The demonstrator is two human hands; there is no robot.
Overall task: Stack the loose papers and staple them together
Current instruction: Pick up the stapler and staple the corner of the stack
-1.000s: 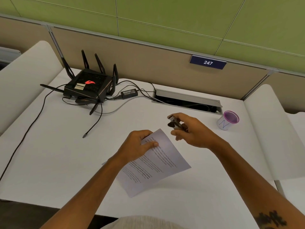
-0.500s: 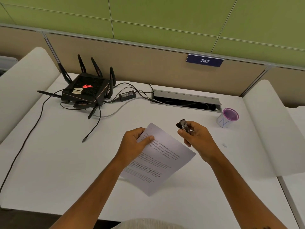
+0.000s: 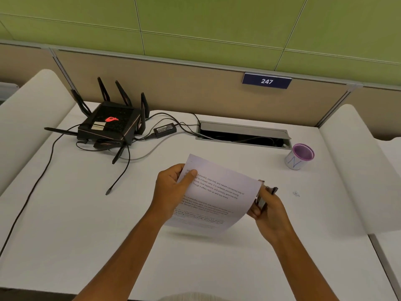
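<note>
The printed white papers are lifted off the white desk, tilted, with lines of text facing me. My left hand grips their left edge, thumb on top. My right hand holds a small dark stapler at the papers' right corner; the corner sits at the stapler's mouth. How many sheets are in the stack cannot be seen.
A black router with antennas and trailing cables sits at the back left, a power adapter beside it. A cable tray slot opens at the desk's back. A purple-rimmed cup stands at the right.
My left hand has raised and tilted the papers off the desk. My right hand has brought the stapler down to the papers' right corner.
</note>
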